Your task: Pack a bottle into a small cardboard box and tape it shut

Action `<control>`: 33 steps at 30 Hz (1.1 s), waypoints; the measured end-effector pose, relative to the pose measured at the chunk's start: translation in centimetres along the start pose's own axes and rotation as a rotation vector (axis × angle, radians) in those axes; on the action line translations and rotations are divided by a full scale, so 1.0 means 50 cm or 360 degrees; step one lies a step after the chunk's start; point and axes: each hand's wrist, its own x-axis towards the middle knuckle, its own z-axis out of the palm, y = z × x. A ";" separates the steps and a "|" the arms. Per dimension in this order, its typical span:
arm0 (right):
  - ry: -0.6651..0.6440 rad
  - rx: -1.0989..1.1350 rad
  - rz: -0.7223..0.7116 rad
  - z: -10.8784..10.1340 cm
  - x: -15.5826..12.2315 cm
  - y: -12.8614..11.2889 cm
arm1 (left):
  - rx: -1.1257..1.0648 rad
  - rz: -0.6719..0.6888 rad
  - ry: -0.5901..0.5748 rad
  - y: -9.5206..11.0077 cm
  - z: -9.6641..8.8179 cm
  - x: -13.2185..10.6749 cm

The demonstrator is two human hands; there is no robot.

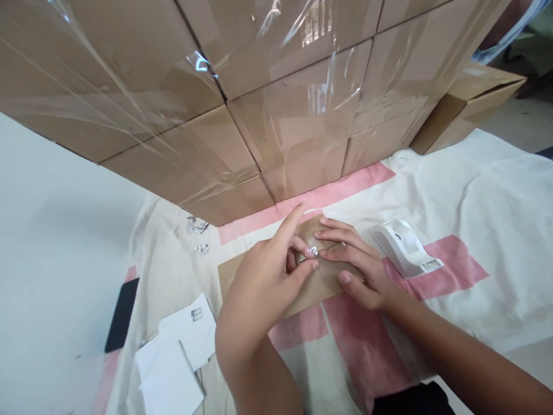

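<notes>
A brown paper envelope point(332, 282) lies on the cloth below both hands. My left hand point(263, 282) is closed, with thumb and fingers pinching a small piece of clear tape point(313, 251) at the envelope's surface. Beside it, my right hand point(363, 265) rests on the envelope with fingers spread and holds nothing; one fingertip is close to the tape. To the right of that hand stands a white tape dispenser point(404, 248). My left hand and forearm hide part of the envelope.
Wrapped cardboard boxes point(302, 121) form a wall behind the envelope. At left lie white papers point(173, 369), a dark phone-like slab point(122, 315) and small shiny scraps point(197, 225). Another cardboard box point(469, 106) stands at the back right, near a white round object point(402, 159).
</notes>
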 end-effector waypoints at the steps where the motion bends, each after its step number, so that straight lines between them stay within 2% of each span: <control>1: -0.0001 -0.0001 -0.0005 0.000 0.000 0.000 | 0.0006 0.0005 0.0014 -0.001 -0.001 0.001; 7: -0.0001 -0.0001 -0.0010 0.000 0.000 0.000 | -0.0175 0.0165 0.0178 0.000 -0.005 -0.011; 11: 0.0008 0.0026 -0.0022 0.003 -0.001 0.001 | -0.0251 0.0143 0.0047 0.001 -0.006 -0.013; 13: 0.0018 0.0025 -0.0020 0.005 -0.001 0.002 | -0.0193 0.0102 0.0002 -0.002 -0.005 -0.009; 18: 0.0025 -0.0004 -0.0014 0.004 -0.003 0.005 | 0.0093 0.0022 0.0056 -0.006 0.004 0.004; 22: 0.0031 0.0008 -0.0021 0.002 -0.002 0.005 | 0.0181 0.0033 0.0070 0.002 0.010 0.004; 24: 0.0030 0.0018 -0.0020 0.001 -0.001 0.004 | 0.0279 0.0001 0.0115 0.005 0.010 0.002; 29: 0.0019 0.0031 -0.0031 0.002 0.001 0.003 | 0.0451 -0.0229 0.0193 0.001 0.008 0.004; 33: -0.0008 0.0021 -0.0020 0.002 0.001 0.001 | 0.0460 -0.0237 0.0273 -0.005 0.015 0.016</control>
